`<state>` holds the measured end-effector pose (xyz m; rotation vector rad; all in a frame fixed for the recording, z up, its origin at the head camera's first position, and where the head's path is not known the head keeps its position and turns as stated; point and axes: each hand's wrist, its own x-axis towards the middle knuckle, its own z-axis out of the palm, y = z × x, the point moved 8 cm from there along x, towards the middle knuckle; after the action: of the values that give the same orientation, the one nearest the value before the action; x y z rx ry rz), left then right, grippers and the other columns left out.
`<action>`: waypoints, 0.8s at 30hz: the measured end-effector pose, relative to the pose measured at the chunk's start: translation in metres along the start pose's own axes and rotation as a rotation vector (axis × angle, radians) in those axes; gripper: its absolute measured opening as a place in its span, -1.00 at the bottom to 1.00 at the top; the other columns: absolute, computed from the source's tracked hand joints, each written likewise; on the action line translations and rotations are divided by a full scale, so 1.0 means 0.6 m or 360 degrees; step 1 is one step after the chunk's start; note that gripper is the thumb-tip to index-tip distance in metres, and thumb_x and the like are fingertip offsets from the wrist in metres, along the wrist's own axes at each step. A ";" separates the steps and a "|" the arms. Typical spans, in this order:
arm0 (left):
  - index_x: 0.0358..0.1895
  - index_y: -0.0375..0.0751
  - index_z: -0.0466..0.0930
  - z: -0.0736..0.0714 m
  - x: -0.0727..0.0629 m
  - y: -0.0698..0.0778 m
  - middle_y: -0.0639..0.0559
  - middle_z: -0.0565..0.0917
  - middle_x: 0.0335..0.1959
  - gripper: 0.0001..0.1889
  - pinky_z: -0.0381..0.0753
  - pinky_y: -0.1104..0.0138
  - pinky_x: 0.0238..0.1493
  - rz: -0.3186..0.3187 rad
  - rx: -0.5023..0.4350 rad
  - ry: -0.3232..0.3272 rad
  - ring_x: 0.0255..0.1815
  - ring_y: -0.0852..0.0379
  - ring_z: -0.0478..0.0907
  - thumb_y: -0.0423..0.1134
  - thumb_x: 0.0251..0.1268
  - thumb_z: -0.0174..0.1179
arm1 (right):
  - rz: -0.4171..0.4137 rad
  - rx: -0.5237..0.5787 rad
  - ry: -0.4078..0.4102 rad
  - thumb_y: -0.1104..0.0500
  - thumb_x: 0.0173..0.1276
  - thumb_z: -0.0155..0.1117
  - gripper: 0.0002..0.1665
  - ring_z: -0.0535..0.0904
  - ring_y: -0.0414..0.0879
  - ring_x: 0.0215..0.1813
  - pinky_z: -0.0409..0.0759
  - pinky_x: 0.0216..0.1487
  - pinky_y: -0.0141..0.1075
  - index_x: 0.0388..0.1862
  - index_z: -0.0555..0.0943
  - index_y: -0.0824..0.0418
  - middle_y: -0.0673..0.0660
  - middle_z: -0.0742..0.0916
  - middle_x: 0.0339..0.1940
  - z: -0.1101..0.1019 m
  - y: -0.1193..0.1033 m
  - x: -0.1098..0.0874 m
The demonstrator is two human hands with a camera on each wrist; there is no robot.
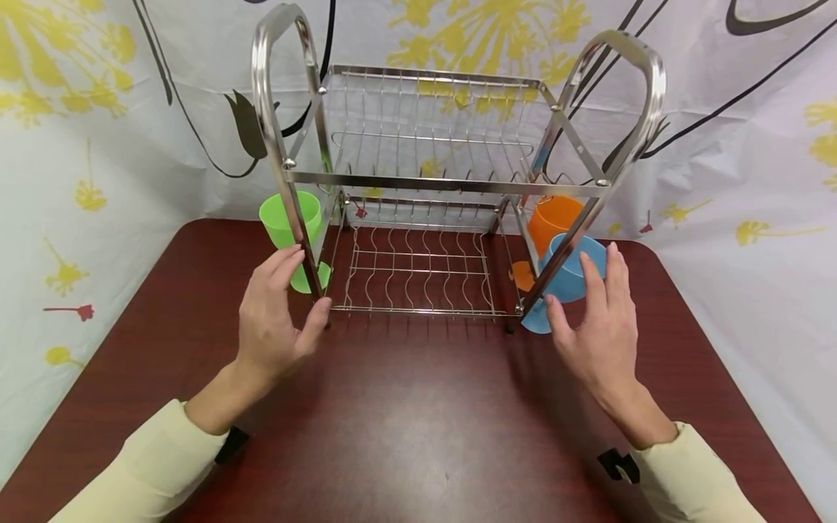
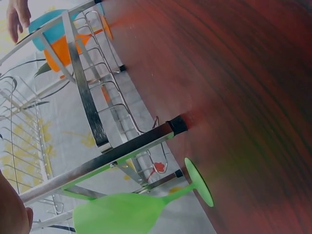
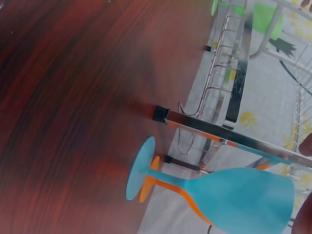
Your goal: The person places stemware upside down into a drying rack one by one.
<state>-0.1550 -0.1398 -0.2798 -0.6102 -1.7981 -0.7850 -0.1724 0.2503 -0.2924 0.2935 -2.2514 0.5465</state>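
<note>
A two-tier stainless steel dish rack point(image 1: 451, 184) stands on the table, with curved handles at both ends. My left hand point(image 1: 271, 319) is at its front left post, fingers and thumb extended on either side of the metal. A green plastic goblet point(image 1: 277, 221) stands upright just outside that post, behind my fingers. My right hand point(image 1: 603, 338) is beside the front right post, thumb and fingers spread apart in front of a blue goblet point(image 1: 567, 277). Behind the blue one stands an orange goblet point(image 1: 556, 218), partly hidden by it and the post. Both rack tiers hold no dishes.
The dark reddish wooden table point(image 1: 405, 421) reaches back to a white hanging cloth point(image 1: 203, 138) with yellow flowers and dark leaves. Black feet point(image 3: 160, 113) support the rack's posts. Pale sleeves point(image 1: 150, 457) cover both forearms.
</note>
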 end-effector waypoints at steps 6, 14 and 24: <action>0.17 -0.49 0.39 -0.004 -0.004 -0.022 -0.37 0.54 0.07 -0.38 0.47 0.26 0.11 -0.0159 -0.0017 -0.0011 0.06 -0.21 0.51 0.05 0.33 0.08 | 0.0180 0.0010 -0.0018 0.11 0.16 0.39 -0.10 0.11 0.22 0.54 0.24 0.33 0.29 0.47 0.27 0.20 0.19 0.14 0.58 0.001 0.023 0.000; 0.31 -0.40 0.27 0.002 -0.007 -0.045 -0.30 0.47 0.19 -0.37 0.50 0.11 -0.03 -0.0400 -0.0049 -0.0145 0.12 -0.15 0.49 -0.04 0.29 0.06 | 0.0405 0.0074 -0.0095 0.09 0.18 0.41 0.04 -0.04 0.06 0.59 0.22 0.38 0.18 0.56 0.09 0.14 0.13 0.02 0.62 0.005 0.047 0.003; 0.38 -0.33 0.19 0.014 -0.006 -0.074 -0.23 0.48 0.17 -0.37 0.44 0.35 0.01 -0.0762 -0.0203 -0.0250 0.11 -0.11 0.50 -0.28 0.26 0.15 | 0.0726 0.0241 -0.0276 0.03 0.24 0.37 0.12 -0.14 0.02 0.60 0.05 0.48 0.13 0.60 -0.09 0.10 0.11 -0.04 0.62 0.018 0.074 0.001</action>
<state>-0.1912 -0.1628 -0.2952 -0.3272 -2.0837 -1.2080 -0.1964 0.2843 -0.3111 -0.1099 -2.4593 0.9635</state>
